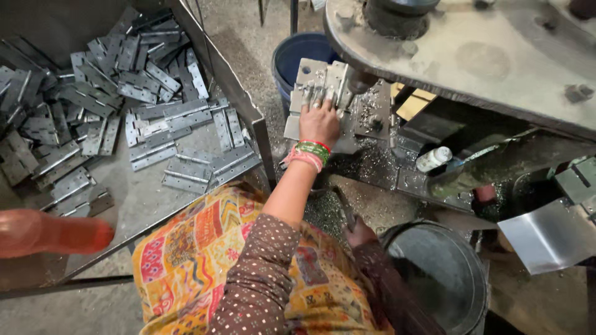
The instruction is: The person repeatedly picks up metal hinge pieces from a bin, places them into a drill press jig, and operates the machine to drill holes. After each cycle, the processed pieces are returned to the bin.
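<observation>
Hinge plate (320,77) flat on the press bed (372,111), just under the machine's grey head (472,49), pinned by the left hand (320,123) with fingers spread and pressing down rather than gripping. Right hand (360,234) low beside the steel bucket (434,273), seemingly curled round a dark lever (343,208), though too shadowed to tell for sure. Probably best done by seating the plate square against its stop, keeping fingertips well back from the tool, clearing metal chips (372,164) from underneath, and leaving the heap of hinges (124,105) at the left alone meanwhile.
</observation>
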